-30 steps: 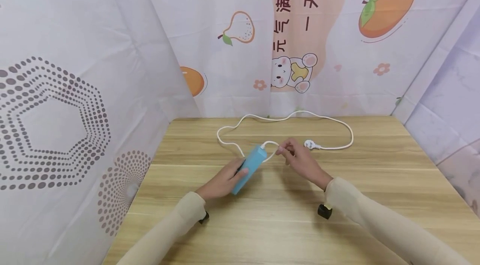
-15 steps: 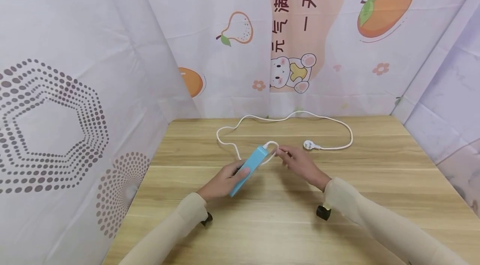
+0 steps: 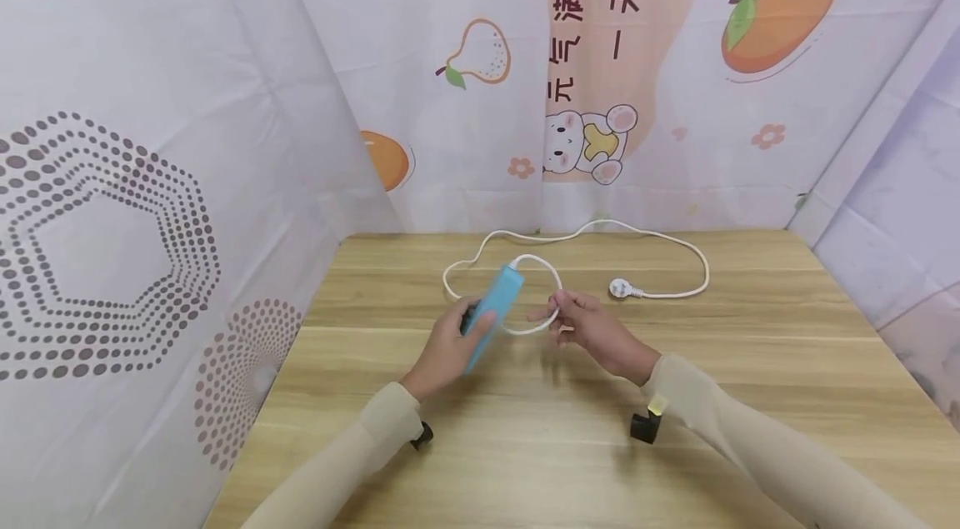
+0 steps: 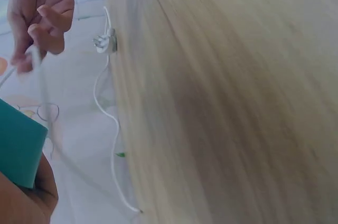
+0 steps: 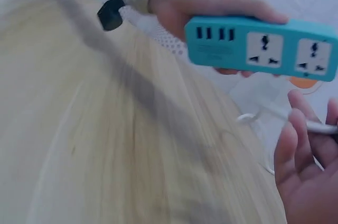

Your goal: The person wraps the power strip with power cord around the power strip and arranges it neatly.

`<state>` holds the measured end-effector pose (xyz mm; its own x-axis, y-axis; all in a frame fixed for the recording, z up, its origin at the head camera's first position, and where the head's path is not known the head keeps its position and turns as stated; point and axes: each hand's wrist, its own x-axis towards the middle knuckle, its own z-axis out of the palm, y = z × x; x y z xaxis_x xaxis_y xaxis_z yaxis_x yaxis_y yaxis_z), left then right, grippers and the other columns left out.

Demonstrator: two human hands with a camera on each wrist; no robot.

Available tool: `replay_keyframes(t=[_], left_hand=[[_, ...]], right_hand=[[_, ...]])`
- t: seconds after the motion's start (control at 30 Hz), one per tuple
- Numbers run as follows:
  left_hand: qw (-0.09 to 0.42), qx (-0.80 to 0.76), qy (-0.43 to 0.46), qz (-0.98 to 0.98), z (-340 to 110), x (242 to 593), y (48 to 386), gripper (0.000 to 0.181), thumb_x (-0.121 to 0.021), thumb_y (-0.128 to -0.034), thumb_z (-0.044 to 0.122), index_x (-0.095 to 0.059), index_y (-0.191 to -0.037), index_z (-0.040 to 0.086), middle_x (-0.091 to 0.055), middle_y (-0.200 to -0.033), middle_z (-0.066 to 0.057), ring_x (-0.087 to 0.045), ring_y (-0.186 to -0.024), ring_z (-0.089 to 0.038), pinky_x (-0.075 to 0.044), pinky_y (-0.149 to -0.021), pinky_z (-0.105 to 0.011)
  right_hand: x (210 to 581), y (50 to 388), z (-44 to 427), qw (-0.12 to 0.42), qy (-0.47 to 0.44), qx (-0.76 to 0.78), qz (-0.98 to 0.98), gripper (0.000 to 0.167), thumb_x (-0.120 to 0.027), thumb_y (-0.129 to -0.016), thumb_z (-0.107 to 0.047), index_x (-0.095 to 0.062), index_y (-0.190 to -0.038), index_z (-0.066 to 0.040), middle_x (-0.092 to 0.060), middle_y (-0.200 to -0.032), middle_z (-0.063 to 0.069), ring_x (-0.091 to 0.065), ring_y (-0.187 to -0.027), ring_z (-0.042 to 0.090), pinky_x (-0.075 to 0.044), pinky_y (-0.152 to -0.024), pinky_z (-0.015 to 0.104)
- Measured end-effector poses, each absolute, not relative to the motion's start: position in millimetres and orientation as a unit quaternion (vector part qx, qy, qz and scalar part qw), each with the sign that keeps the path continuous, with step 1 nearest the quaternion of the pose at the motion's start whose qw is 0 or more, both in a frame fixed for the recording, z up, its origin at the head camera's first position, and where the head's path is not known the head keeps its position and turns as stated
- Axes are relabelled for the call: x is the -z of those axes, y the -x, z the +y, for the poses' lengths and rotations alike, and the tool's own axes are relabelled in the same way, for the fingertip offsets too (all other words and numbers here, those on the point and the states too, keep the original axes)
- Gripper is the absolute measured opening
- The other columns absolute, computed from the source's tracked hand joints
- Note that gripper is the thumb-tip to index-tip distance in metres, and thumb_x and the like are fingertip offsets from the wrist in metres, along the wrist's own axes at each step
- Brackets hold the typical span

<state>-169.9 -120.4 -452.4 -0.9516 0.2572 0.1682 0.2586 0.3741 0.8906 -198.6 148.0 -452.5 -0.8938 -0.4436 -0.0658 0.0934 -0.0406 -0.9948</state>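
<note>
My left hand [image 3: 447, 350] grips a blue power strip [image 3: 495, 300], held tilted above the table. Its sockets and USB slots show in the right wrist view, where the power strip [image 5: 237, 49] turns its face to the camera. A white cord [image 3: 551, 266] leaves the strip's far end and loops over to my right hand [image 3: 600, 333], which pinches it between thumb and fingers. From there the cord bends back behind the strip. In the left wrist view the right hand [image 4: 45, 15] holds the blurred cord above the strip's end.
The rest of the cord runs in a wide curve along the back of the wooden table [image 3: 555, 446]. It ends in a white plug [image 3: 621, 288] lying right of my right hand. Printed curtains [image 3: 480, 137] hang behind and at both sides.
The strip's far end has swung up and slightly left. The cord loop between strip and right hand has widened, and the right hand has turned with its fingers spread more. The plug stays put.
</note>
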Motion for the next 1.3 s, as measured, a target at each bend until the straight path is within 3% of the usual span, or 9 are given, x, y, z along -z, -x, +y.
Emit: replay_keyframes(t=[0.17,0.3,0.43,0.63,0.8,0.93,1.07,1.2,1.3], left_hand=[[0.03,0.521,0.118,-0.845,-124,460,173,0.06,-0.057,-0.1036,0.05,-0.055,-0.139,0.002,-0.065,-0.122,-0.012,-0.061,-0.103,-0.024,-0.051,-0.09,-0.049],[0.061,0.497,0.094,-0.861,-123,462,173,0.064,-0.062,-0.1004,0.053,-0.058,-0.136,0.0,-0.066,-0.119,-0.013,-0.063,-0.101,-0.025,-0.052,-0.089,-0.05],[0.093,0.453,0.097,-0.881,-120,459,174,0.067,-0.062,-0.0993,0.055,-0.06,-0.136,-0.001,-0.066,-0.117,-0.012,-0.063,-0.101,-0.025,-0.052,-0.088,-0.049],[0.124,0.346,0.132,-0.921,-116,455,178,0.07,-0.061,-0.0982,0.059,-0.063,-0.135,-0.001,-0.061,-0.104,-0.006,-0.056,-0.088,-0.019,-0.05,-0.074,-0.038],[0.144,0.251,0.169,-0.942,-119,457,180,0.065,-0.069,-0.0955,0.053,-0.068,-0.128,-0.003,-0.059,-0.094,-0.005,-0.051,-0.079,-0.016,-0.045,-0.065,-0.031],[0.158,0.182,0.218,-0.946,-121,460,181,0.056,-0.073,-0.0937,0.05,-0.073,-0.116,-0.002,-0.057,-0.084,-0.004,-0.049,-0.072,-0.015,-0.044,-0.06,-0.029],[0.154,0.148,0.268,-0.939,-120,461,182,0.049,-0.073,-0.0932,0.051,-0.074,-0.108,0.004,-0.061,-0.087,-0.001,-0.051,-0.073,-0.014,-0.044,-0.061,-0.028],[0.138,0.13,0.32,-0.928,-121,458,184,0.047,-0.075,-0.0913,0.053,-0.073,-0.107,0.008,-0.066,-0.094,0.0,-0.052,-0.077,-0.013,-0.044,-0.064,-0.027],[0.127,0.109,0.359,-0.918,-124,456,184,0.052,-0.075,-0.0901,0.055,-0.073,-0.113,0.008,-0.068,-0.098,0.001,-0.054,-0.079,-0.013,-0.046,-0.067,-0.028]], right_hand=[[453,196,150,0.152,0.097,0.672,0.718,0.036,-0.041,-0.113,-0.027,-0.061,-0.11,0.003,-0.056,-0.076,0.002,-0.048,-0.068,0.013,-0.04,-0.06,0.025],[454,191,143,0.128,0.139,0.57,0.799,0.036,-0.043,-0.113,-0.022,-0.067,-0.116,0.005,-0.053,-0.068,0.001,-0.044,-0.062,0.011,-0.036,-0.057,0.025],[452,186,134,0.084,0.206,0.454,0.863,0.03,-0.048,-0.11,-0.015,-0.072,-0.113,0.002,-0.052,-0.063,0.0,-0.046,-0.059,0.01,-0.039,-0.057,0.026],[442,176,125,0.004,0.298,0.29,0.909,0.019,-0.059,-0.105,-0.013,-0.074,-0.096,-0.004,-0.059,-0.068,-0.002,-0.045,-0.061,0.007,-0.045,-0.061,0.028],[437,167,122,-0.063,0.356,0.196,0.911,0.028,-0.067,-0.101,-0.021,-0.06,-0.075,-0.013,-0.036,-0.059,-0.008,-0.038,-0.058,0.009,-0.04,-0.056,0.027],[433,164,120,-0.077,0.372,0.181,0.907,0.025,-0.07,-0.099,-0.021,-0.063,-0.076,-0.014,-0.037,-0.061,-0.008,-0.037,-0.06,0.011,-0.036,-0.054,0.026],[428,165,119,-0.083,0.381,0.177,0.904,0.024,-0.07,-0.099,-0.021,-0.065,-0.078,-0.013,-0.04,-0.065,-0.006,-0.038,-0.061,0.011,-0.036,-0.053,0.026],[419,169,121,-0.094,0.403,0.16,0.896,0.02,-0.071,-0.098,-0.019,-0.067,-0.079,-0.014,-0.043,-0.067,-0.007,-0.04,-0.063,0.01,-0.038,-0.055,0.024],[413,174,125,-0.105,0.426,0.146,0.887,0.011,-0.073,-0.096,-0.01,-0.072,-0.085,-0.013,-0.059,-0.072,-0.007,-0.039,-0.064,0.011,-0.038,-0.056,0.022]])
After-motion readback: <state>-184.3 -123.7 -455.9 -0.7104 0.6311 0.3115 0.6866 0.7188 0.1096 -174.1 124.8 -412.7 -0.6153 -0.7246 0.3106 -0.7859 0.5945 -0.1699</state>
